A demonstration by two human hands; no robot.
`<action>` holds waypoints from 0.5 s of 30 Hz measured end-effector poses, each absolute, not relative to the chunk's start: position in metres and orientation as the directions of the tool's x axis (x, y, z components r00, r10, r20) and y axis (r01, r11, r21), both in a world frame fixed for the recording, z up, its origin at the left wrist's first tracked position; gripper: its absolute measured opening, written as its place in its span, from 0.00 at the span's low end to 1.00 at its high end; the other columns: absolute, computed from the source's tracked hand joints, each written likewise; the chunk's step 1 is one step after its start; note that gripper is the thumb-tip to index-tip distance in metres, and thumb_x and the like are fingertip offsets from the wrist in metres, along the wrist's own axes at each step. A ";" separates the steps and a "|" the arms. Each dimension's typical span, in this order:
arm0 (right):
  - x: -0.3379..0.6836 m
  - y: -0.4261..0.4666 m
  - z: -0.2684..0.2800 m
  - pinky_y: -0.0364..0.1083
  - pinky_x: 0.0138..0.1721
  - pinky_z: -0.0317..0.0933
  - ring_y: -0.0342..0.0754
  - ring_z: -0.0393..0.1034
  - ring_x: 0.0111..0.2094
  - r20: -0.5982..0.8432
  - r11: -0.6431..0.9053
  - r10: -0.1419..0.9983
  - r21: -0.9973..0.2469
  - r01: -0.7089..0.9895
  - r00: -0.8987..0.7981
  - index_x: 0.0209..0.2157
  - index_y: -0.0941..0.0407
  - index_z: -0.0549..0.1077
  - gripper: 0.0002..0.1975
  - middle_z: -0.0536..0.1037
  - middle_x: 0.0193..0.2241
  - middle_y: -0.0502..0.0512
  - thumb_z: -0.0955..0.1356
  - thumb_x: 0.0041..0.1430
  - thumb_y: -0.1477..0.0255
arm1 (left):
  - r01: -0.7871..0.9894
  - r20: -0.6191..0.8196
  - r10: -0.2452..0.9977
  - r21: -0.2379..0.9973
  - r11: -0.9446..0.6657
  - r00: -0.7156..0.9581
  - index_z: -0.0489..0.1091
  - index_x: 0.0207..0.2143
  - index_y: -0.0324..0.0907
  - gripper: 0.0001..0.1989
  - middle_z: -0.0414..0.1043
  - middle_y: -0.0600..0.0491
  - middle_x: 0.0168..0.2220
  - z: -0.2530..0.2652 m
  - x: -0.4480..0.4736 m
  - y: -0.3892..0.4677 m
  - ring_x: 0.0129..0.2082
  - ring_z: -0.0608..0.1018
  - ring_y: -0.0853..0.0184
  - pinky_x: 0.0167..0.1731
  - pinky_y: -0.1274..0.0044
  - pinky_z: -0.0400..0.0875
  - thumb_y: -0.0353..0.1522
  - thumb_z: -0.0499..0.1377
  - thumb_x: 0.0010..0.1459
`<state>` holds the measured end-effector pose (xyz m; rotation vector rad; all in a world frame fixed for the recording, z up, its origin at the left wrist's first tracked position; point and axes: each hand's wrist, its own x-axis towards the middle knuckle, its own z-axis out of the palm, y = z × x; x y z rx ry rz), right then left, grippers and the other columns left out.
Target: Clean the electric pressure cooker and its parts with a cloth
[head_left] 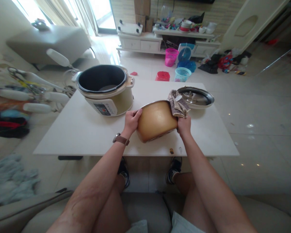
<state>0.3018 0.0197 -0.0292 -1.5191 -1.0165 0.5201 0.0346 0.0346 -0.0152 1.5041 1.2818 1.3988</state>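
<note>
- The pot sits between the person's 2 hands, low over the near side of the table; I can't tell whether its base touches down.
- The left hand grips it at 9 o'clock, thumb against the wall near the rim, the other fingers mostly hidden.
- The right hand clasps it at 3 o'clock, fingers largely out of sight behind the wall.
- 2 opposite grips probably keep the weight balanced while the pot tilts.
- A cloth is bunched at the pot's 2 o'clock, just above the right hand, perhaps for wiping or for shielding skin.
- The pot's mouth faces away, so I can't see what is inside.
- The cooker stands open at 10 o'clock; its dark hollow shows no food.
- The lid lies at 2 o'clock, metal face up, presumably set aside to leave working room.
- Beyond the table, between 12 and 1 o'clock, are a pink basket, a blue basket and a red bin; their contents aren't clear.
</note>
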 end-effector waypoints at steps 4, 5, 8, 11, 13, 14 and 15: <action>0.301 0.019 -0.029 0.57 0.56 0.71 0.59 0.79 0.46 0.225 0.063 0.824 -0.949 0.310 0.520 0.40 0.55 0.85 0.17 0.88 0.37 0.59 0.69 0.54 0.62 | 0.193 0.271 0.960 0.948 -0.253 -0.073 0.47 0.17 0.45 0.35 0.42 0.58 0.19 -0.016 0.035 0.035 0.22 0.49 0.72 0.23 0.72 0.41 0.57 0.60 0.59; 0.301 0.019 -0.029 0.57 0.56 0.71 0.60 0.79 0.46 0.223 0.061 0.824 -0.949 0.310 0.520 0.41 0.55 0.85 0.18 0.88 0.38 0.59 0.69 0.54 0.62 | 0.191 0.266 0.961 0.950 -0.249 -0.074 0.47 0.17 0.45 0.35 0.42 0.58 0.19 -0.016 0.035 0.035 0.22 0.49 0.72 0.23 0.72 0.41 0.57 0.60 0.59; 0.302 0.019 -0.031 0.58 0.56 0.71 0.60 0.79 0.46 0.216 0.054 0.825 -0.950 0.307 0.522 0.43 0.56 0.85 0.19 0.88 0.39 0.59 0.69 0.54 0.62 | 0.188 0.261 0.962 0.951 -0.243 -0.076 0.48 0.17 0.45 0.35 0.42 0.58 0.19 -0.016 0.035 0.035 0.22 0.49 0.72 0.23 0.72 0.41 0.57 0.61 0.58; 0.303 0.019 -0.031 0.57 0.56 0.71 0.60 0.80 0.46 0.222 0.062 0.825 -0.949 0.308 0.519 0.44 0.55 0.84 0.20 0.88 0.39 0.59 0.69 0.54 0.62 | 0.193 0.270 0.960 0.949 -0.251 -0.076 0.47 0.17 0.45 0.34 0.42 0.58 0.19 -0.017 0.034 0.035 0.22 0.49 0.72 0.24 0.72 0.41 0.56 0.61 0.59; 0.302 0.019 -0.031 0.57 0.56 0.71 0.60 0.79 0.47 0.229 0.064 0.825 -0.946 0.317 0.517 0.44 0.55 0.84 0.19 0.88 0.38 0.59 0.69 0.55 0.62 | 0.194 0.274 0.959 0.947 -0.255 -0.077 0.47 0.17 0.45 0.34 0.42 0.58 0.19 -0.017 0.034 0.035 0.22 0.49 0.72 0.24 0.72 0.41 0.55 0.61 0.60; 0.302 0.019 -0.031 0.57 0.56 0.71 0.60 0.79 0.47 0.232 0.064 0.824 -0.944 0.323 0.516 0.44 0.55 0.84 0.20 0.87 0.38 0.59 0.69 0.55 0.61 | 0.195 0.275 0.958 0.947 -0.256 -0.077 0.47 0.17 0.45 0.34 0.42 0.58 0.19 -0.017 0.034 0.035 0.22 0.49 0.72 0.24 0.72 0.41 0.55 0.61 0.60; 0.302 0.019 -0.030 0.57 0.56 0.70 0.60 0.79 0.46 0.233 0.063 0.824 -0.943 0.326 0.516 0.44 0.55 0.84 0.20 0.87 0.38 0.59 0.69 0.55 0.61 | 0.195 0.276 0.958 0.946 -0.257 -0.076 0.47 0.17 0.45 0.34 0.42 0.58 0.19 -0.017 0.034 0.035 0.22 0.49 0.72 0.24 0.72 0.41 0.55 0.60 0.60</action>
